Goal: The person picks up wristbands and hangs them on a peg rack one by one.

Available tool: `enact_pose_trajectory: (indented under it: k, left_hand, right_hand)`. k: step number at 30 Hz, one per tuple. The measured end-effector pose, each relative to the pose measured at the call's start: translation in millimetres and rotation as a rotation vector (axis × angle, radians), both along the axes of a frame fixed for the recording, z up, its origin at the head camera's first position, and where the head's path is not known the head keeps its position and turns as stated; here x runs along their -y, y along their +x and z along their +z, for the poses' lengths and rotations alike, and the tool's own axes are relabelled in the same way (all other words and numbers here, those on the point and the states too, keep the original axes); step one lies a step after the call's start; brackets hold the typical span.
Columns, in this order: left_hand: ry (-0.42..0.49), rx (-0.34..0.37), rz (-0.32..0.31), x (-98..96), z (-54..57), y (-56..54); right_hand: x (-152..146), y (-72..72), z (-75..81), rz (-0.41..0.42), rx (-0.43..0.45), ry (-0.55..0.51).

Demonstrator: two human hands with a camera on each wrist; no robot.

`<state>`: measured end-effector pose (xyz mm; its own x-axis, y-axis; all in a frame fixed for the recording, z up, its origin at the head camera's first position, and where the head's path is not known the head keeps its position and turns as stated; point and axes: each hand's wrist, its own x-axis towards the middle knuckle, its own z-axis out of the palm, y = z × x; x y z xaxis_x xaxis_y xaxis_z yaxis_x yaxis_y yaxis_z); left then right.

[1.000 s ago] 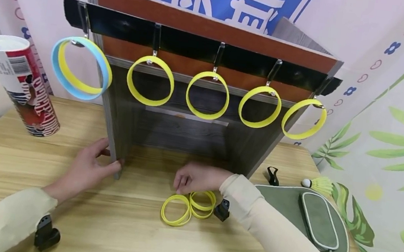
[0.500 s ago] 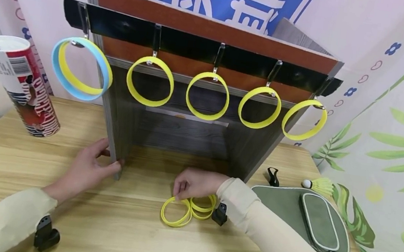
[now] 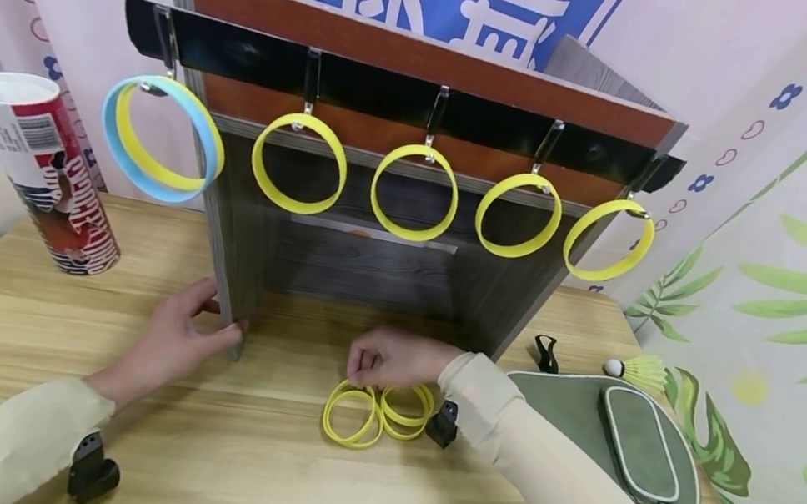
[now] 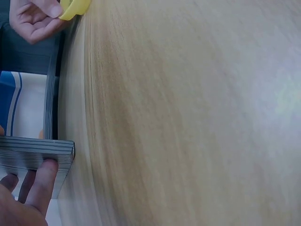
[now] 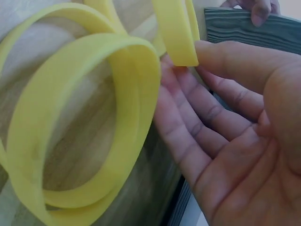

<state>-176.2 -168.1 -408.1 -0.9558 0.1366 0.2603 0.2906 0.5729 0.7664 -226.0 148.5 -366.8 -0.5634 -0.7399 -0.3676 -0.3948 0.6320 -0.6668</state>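
My right hand (image 3: 401, 359) pinches the edge of a yellow silicone wristband (image 5: 176, 33) between thumb and fingertips, low over the table. That band belongs to a small yellow pile, its far side tipped up toward the fingers. Beside it lie more yellow wristbands (image 3: 405, 435), looming large in the right wrist view. My left hand (image 3: 174, 333) grips the grey side panel (image 3: 232, 319) of a wooden stand near its foot, thumb at the front and fingers on the outer face. Yellow wristbands (image 3: 303, 207) hang from hooks above; the leftmost hook also bears a blue wristband (image 3: 108, 123).
A black strip (image 3: 379, 79) with hooks runs across the stand's brown front board (image 3: 400, 33). At the left stands a tall printed can (image 3: 56, 184). On the right lie a green zip case (image 3: 573, 407), a shuttlecock (image 3: 642, 371) and a black clip (image 3: 546, 355).
My right hand dips to the left pile, then rises slightly with the pinched band's far edge lifting. My left hand stays on the panel.
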Motion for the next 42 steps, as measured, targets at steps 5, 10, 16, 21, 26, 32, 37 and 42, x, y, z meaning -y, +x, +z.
enact_pose_trajectory:
  k: [5,10,16,21,26,32,37,42]
  left_hand:
    - [-0.01,0.015,0.002,-1.0,0.3,0.5]
    - [-0.013,0.021,0.004,-1.4,-0.3,0.8]
    - [-0.005,0.017,0.0,-1.7,-1.5,0.2]
    - [-0.001,-0.015,0.011,-0.7,-1.8,0.3]
    - [-0.004,-0.017,0.018,0.2,-1.5,0.5]
    - [-0.012,-0.007,0.012,-0.9,-1.3,-0.4]
    - [0.0,-0.041,0.015,-1.5,-1.6,0.3]
    - [-0.001,-0.087,0.019,-1.9,-2.4,0.1]
  right_hand:
    - [-6,-6.5,-1.8,-0.082,0.172,-0.051]
    - [-15,-12.0,-6.8,-0.138,0.36,-0.129]
    - [-22,-8.2,-10.1,-0.214,0.492,-0.309]
    - [-18,-0.2,-7.8,-0.242,0.514,-0.516]
    - [-11,9.8,0.4,-0.254,0.454,-0.658]
    - [2,28.6,17.6,-0.306,0.419,-0.75]
    - [17,48.7,35.7,-0.294,0.382,-0.813]
    - [30,65.7,51.4,-0.271,0.305,-0.927]
